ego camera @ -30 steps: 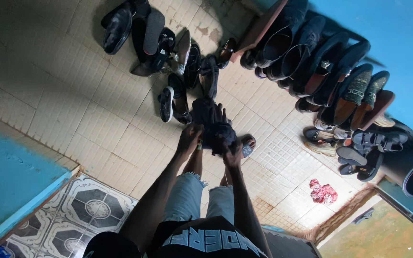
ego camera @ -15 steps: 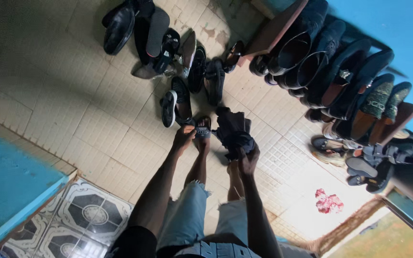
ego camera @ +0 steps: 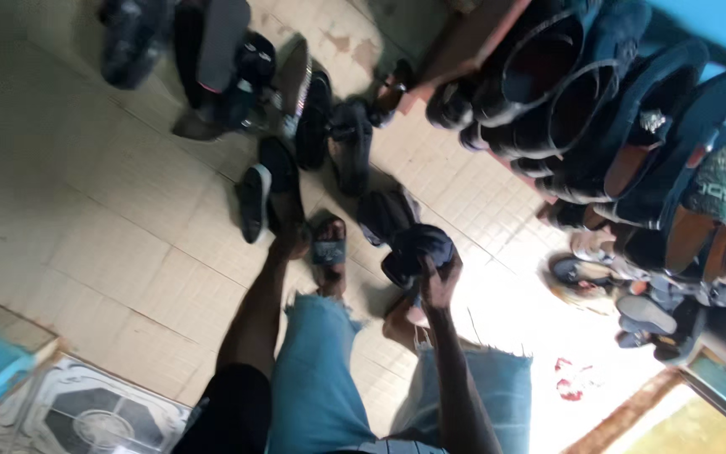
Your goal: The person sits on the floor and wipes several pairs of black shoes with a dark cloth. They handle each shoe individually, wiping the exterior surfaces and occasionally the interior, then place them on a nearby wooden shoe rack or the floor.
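fingers [ego camera: 445,271] of right hand [ego camera: 439,282] clutch dark shoe [ego camera: 416,250], arm extended.

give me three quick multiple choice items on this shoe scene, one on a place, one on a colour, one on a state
1. Where does the row of dark shoes stand?
A. along the blue wall
B. on the patterned tile
C. on a table

2. What colour is the rag on the floor?
A. green
B. red
C. yellow

3. What is the right hand doing?
A. hanging empty
B. gripping dark footwear
C. resting on a knee

Key: 1 A, the row leans at the blue wall upper right. 2 B, it lies red on pale tile. 3 B, fingers close on the dark footwear; the left hand reaches down near the black shoe.
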